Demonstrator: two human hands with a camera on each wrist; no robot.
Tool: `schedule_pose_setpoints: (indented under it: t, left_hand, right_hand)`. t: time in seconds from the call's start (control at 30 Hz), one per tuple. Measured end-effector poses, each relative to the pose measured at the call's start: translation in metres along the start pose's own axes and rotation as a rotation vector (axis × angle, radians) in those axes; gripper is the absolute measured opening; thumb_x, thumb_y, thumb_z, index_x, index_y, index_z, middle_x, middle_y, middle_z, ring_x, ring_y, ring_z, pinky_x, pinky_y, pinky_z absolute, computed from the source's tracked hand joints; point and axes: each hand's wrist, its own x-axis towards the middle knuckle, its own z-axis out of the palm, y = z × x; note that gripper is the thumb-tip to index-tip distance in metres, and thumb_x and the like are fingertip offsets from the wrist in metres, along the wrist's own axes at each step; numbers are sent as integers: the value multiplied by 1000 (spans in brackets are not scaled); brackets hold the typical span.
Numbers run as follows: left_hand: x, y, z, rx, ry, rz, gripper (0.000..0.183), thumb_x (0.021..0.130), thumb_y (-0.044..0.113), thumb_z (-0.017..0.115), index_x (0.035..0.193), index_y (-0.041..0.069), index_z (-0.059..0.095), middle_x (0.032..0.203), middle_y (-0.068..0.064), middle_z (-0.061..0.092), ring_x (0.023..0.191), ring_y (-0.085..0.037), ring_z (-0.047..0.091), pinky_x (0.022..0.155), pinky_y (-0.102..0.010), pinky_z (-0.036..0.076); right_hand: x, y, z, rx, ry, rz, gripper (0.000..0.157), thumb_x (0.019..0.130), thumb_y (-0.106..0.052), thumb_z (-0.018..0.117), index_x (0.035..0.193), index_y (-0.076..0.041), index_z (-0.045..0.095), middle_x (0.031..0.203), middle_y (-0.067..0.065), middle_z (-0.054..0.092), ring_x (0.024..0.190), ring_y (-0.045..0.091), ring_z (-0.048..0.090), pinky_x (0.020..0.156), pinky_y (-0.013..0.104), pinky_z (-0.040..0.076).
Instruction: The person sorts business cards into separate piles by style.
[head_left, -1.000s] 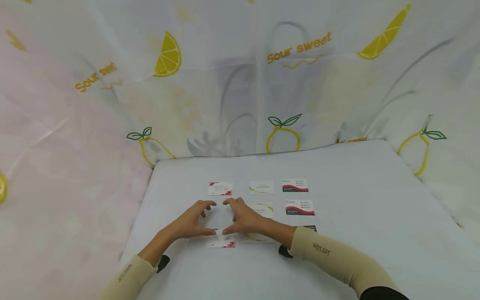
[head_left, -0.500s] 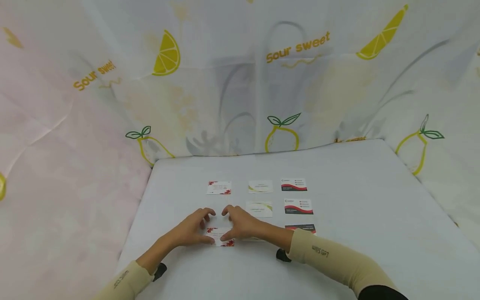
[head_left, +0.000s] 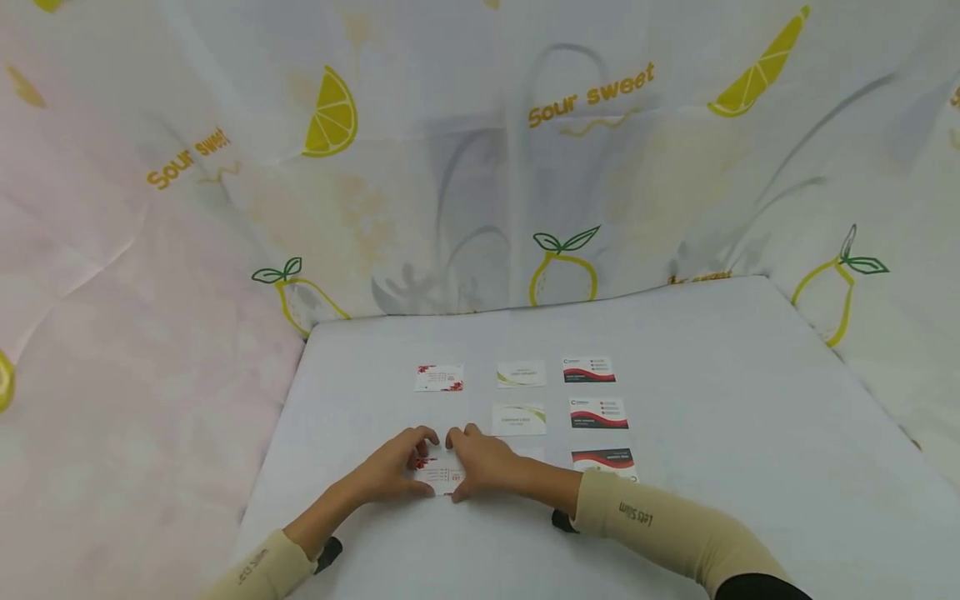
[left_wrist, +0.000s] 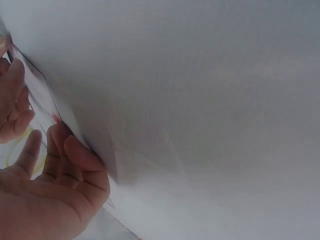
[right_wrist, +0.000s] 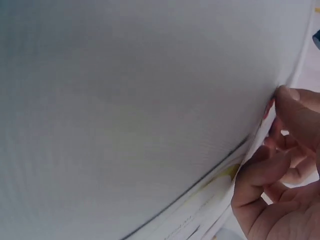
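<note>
Pinching a red-flowered card (head_left: 440,473), left hand (head_left: 395,467), right hand (head_left: 484,462), red-black cards (head_left: 598,414) only in head view

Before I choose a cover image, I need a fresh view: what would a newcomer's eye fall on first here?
Most likely the pale backdrop behind the table, with its yellow lemon slices and orange "Sour sweet" lettering. Next, the left hand and right hand, holding a red-patterned white card between them at the layout's front left. Then the bold red-and-black cards, in the column on the right.
</note>
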Motion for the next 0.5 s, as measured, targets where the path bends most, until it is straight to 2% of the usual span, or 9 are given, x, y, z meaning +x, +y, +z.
schedule_pose_setpoints:
  t: [0.33,0.5]
  left_hand:
    - [0,6,3,40,19,-14,59,74,15,86,123,12,53,98,4,55,85,-11,49,74,-23,45]
    - [-1,5,4,41,28,-17,49,73,14,87,114,16,60,94,5,54,83,-10,48,73,-23,44]
  right_hand:
    - [1,-1,4,-69,-5,0,57,68,-34,91,111,-14,59,95,0,50,72,11,48,62,23,42]
    - [2,0,5,-70,5,-9,54,68,-34,92,107,-14,59,94,0,49,70,11,47,60,24,41]
